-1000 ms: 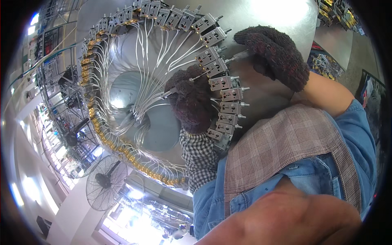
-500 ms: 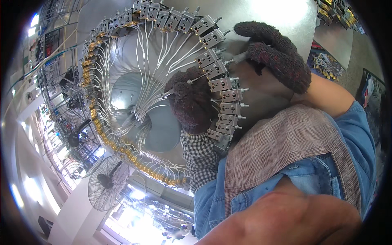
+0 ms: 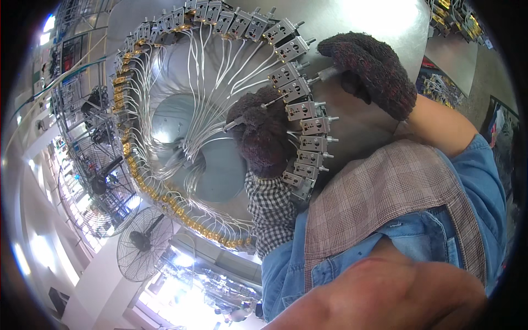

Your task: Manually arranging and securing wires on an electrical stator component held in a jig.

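A round metal fixture (image 3: 181, 126) carries a ring of grey socket blocks (image 3: 301, 110) along its right rim and brass fittings (image 3: 165, 201) along its left rim, with white wires (image 3: 220, 82) fanning inward. My left hand (image 3: 264, 137), in a dark knitted glove, sits inside the ring and grips a thin metal tool (image 3: 275, 102) that points at a socket block. My right hand (image 3: 371, 71), gloved the same way, is outside the ring at the upper right and pinches a small silver part (image 3: 325, 74) next to the blocks.
The fixture stands on a shiny steel table (image 3: 374, 16). Trays of wired parts (image 3: 440, 88) lie at the far right. A standing fan (image 3: 144, 242) and wire racks (image 3: 82, 110) fill the left side. My checked sleeve and apron cover the lower right.
My right hand has moved left, closer to the socket blocks, bringing the silver part up to them. The left hand has stayed at the ring's inner side.
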### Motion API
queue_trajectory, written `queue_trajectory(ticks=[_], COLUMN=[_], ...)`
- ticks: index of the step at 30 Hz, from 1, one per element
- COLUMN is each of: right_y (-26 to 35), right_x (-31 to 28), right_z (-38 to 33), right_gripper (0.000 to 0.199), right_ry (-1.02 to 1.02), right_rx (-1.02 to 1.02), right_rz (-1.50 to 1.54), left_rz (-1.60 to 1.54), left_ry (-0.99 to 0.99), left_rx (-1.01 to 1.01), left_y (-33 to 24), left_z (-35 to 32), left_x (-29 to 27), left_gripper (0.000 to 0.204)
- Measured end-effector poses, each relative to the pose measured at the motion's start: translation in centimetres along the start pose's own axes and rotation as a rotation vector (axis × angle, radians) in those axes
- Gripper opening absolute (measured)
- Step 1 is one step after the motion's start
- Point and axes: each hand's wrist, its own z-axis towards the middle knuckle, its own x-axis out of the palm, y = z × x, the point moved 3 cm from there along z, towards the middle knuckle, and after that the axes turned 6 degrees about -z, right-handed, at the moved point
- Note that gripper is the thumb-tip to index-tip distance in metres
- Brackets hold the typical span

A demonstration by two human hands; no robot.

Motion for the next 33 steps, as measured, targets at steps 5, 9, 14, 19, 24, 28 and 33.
queue_trajectory(ticks=[5,9,14,19,24,28,33], right_y=[0.2,0.4,0.4,0.1,0.0,-0.3,-0.7], right_x=[0.1,0.0,0.3,0.4,-0.1,-1.2,-1.7], right_z=[-0.3,-0.5,-0.5,-0.3,-0.9,-1.5,-2.4], right_gripper=[0.034,0.035,0.036,0.037,0.037,0.036,0.036], right_ry=[0.099,0.053,0.015,-0.01,-0.008,-0.032,-0.038], right_rx=[-0.068,-0.029,-0.157,-0.243,-0.187,-0.18,-0.162], right_rz=[0.042,-0.05,0.045,-0.026,-0.063,0.062,0.1], left_rz=[0.052,-0.006,-0.081,-0.06,0.048,0.463,0.666], left_ry=[0.003,0.044,-0.013,0.018,0.016,0.114,0.145], left_rx=[0.006,-0.046,-0.119,-0.014,-0.004,0.142,0.192], left_y=[0.1,0.1,0.1,-0.1,-1.0,-3.5,-4.7], left_z=[0.1,0.2,0.3,0.5,0.0,-0.2,-1.5], left_x=[0.3,0.4,-0.5,0.3,0.7,1.1,0.0], left_gripper=[0.034,0.033,0.032,0.033,0.035,0.036,0.039])
